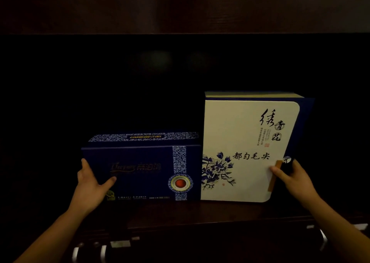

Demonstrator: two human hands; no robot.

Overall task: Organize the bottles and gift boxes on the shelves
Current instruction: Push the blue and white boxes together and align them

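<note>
A low dark-blue gift box (144,172) with a patterned band and a red round emblem stands on the dark wooden shelf (180,212). Touching its right side stands a taller white gift box (240,142) with blue flowers and black calligraphy. My left hand (90,184) grips the blue box's left end, thumb on the front face. My right hand (292,176) grips the white box's right edge beside its tan clasp, thumb on the front. No bottles are visible.
The shelf compartment behind and to the left of the boxes is very dark. A wooden shelf board (180,8) spans overhead. Below the shelf front, several metal handles or fittings (104,250) glint.
</note>
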